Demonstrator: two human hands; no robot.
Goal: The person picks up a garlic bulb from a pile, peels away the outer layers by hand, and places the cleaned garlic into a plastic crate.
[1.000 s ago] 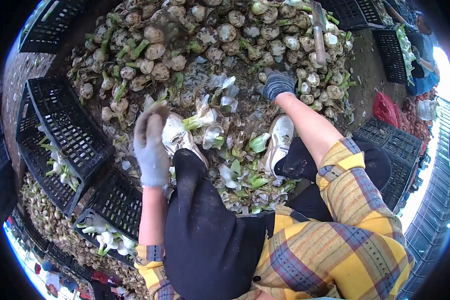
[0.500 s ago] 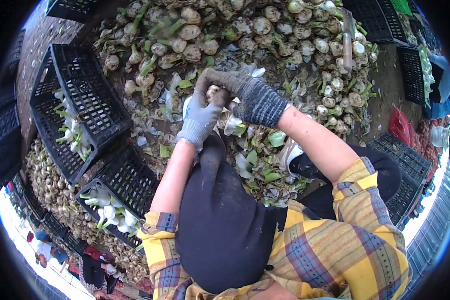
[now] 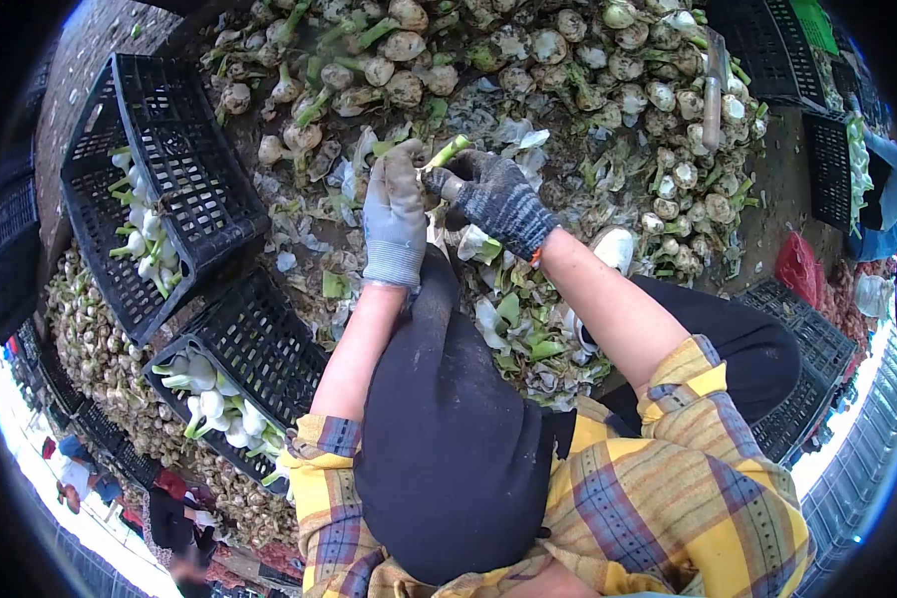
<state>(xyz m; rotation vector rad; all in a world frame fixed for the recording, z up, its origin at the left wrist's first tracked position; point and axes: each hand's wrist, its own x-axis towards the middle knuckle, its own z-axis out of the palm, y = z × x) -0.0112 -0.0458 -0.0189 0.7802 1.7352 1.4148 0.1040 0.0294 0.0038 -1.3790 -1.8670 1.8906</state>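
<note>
My left hand [image 3: 395,214], in a grey glove with soiled fingers, is closed round a bulb whose green stem [image 3: 448,151] sticks up between the hands. My right hand [image 3: 498,199], in a dark striped glove, has its fingers bent against the same bulb from the right. The bulb itself is mostly hidden by the gloves. Beneath both hands lie peeled skins and leaf scraps [image 3: 513,319]. Beyond them spreads a pile of soiled bulbs with stems [image 3: 404,88].
Black crates with cleaned white bulbs [image 3: 184,169] [image 3: 259,344] stand at the left. A knife with a wooden handle [image 3: 712,112] rests on the pile at upper right. A red bag [image 3: 799,269] is at the right. Other people [image 3: 75,473] are at lower left.
My hands have turned the bulb, so its green stem now shows pointing up. My right hand has moved slightly down, and its fingers are less wrapped over my left hand.
</note>
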